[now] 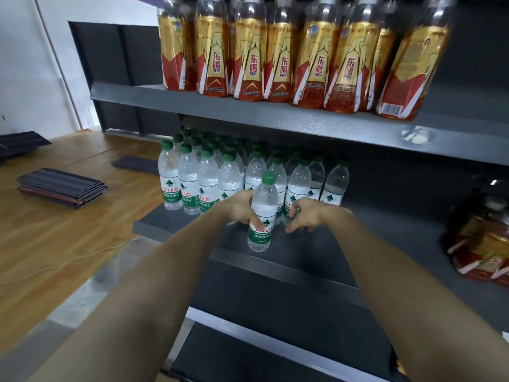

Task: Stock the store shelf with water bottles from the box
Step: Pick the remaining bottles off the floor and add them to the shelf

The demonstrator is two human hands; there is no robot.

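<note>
left hand (241,206) fingers clamped on water bottle (262,213) — right hand (304,213) fingers apart, loosely curled, holding nothing.

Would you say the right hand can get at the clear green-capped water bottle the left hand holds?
Probably yes: the right hand hovers just beside the clear green-capped water bottle, nothing between them; the left hand covers only the opposite side.

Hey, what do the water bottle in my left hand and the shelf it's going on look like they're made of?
The water bottle looks like clear, thin plastic: you see through it, and it has a glossy green cap and printed film label. The shelf looks like painted metal, matte dark grey with a thin folded front edge, though the picture cannot confirm that.
</note>
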